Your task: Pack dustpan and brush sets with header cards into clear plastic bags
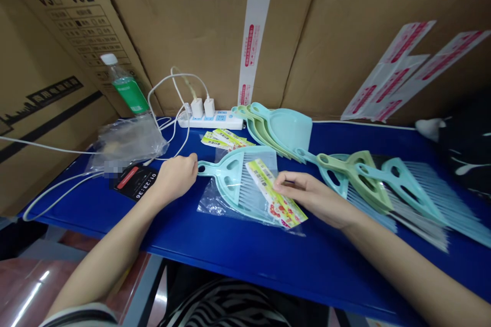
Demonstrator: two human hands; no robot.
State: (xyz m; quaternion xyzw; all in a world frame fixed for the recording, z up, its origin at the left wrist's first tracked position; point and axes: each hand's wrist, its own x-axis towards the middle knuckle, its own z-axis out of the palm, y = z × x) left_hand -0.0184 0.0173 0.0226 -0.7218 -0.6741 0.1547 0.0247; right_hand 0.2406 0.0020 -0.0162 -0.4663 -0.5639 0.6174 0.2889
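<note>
A light-blue dustpan [224, 184] with a small brush [247, 186] nested on it lies in a clear plastic bag [213, 204] on the table. My left hand [178, 176] is closed at the tip of its handle; the fingertips are partly hidden. Over the bristles slants a yellow-green printed label card [276, 196] with red flowers. My right hand [312, 194] pinches the card's right edge between thumb and fingers. Whether the card is inside the bag or on top of it, I cannot tell.
Stacked dustpans [289, 127] lie behind, and several loose brushes [402, 186] to the right. More label cards [226, 139] sit near a power strip [210, 120] with white cables. At left are a phone [134, 182], crumpled plastic bags [130, 138] and a bottle [128, 89]. Cardboard [207, 25] walls the back.
</note>
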